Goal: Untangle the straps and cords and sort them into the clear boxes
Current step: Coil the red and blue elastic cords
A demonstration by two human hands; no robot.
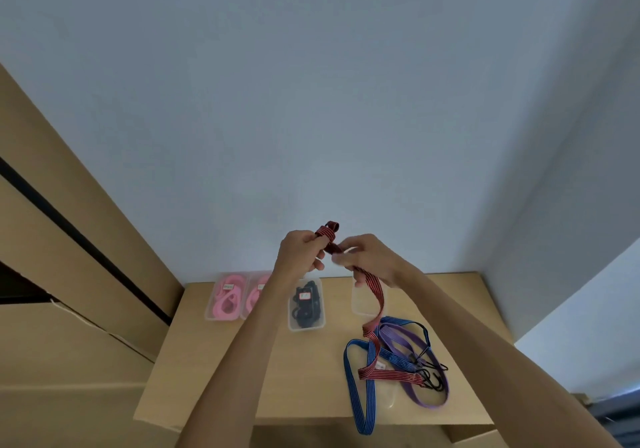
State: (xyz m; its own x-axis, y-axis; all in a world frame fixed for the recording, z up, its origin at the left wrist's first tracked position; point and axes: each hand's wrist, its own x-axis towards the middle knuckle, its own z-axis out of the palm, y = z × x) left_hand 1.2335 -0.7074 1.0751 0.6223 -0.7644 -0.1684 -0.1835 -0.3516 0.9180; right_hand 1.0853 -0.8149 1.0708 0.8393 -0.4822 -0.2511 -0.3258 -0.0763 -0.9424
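Note:
A red striped strap (375, 297) is lifted above the table. My left hand (300, 252) grips its folded upper end, and my right hand (360, 257) pinches it just below. The rest of it hangs down to a tangle on the table, where it crosses a blue striped strap (353, 388) and a purple strap (412, 340) with black hooks (433, 376). An empty clear box (360, 300) stands behind the hanging strap, partly hidden by my right forearm.
On the wooden table (242, 361), two clear boxes at the back left hold pink cords (227, 297), and another clear box holds black straps (306, 304). A white wall stands behind, wooden panels on the left. The blue strap hangs over the front edge.

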